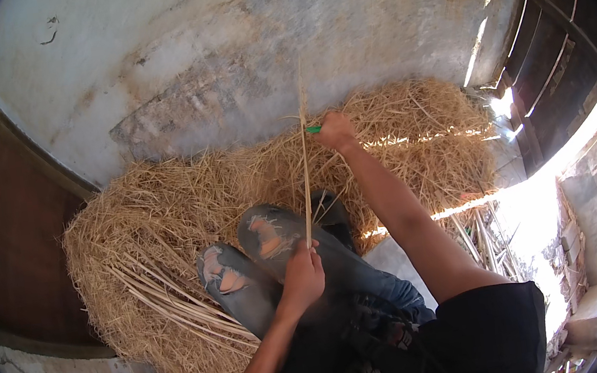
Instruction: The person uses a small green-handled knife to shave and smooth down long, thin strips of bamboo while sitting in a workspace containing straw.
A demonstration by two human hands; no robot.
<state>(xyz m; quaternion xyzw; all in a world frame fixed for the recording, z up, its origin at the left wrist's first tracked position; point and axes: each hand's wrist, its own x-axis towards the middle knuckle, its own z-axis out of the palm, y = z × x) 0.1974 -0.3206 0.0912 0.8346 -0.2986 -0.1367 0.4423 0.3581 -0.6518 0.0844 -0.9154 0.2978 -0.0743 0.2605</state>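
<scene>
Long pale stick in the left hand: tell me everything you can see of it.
The stick is slender, nearly straight and straw-coloured, and looks like cane or split wood. The left hand grips its near end; from there it runs away from the person, above the jeans and straw. The green tool in the right hand is at its farther part, perhaps touching. Its far tip blurs against the wall.

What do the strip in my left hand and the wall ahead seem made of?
Strip: probably split cane or bamboo, dull, apparently unvarnished; it's pale tan, slim and straight. Wall: likely plaster or cement, matte; it's grey, stained and patchy.
</scene>
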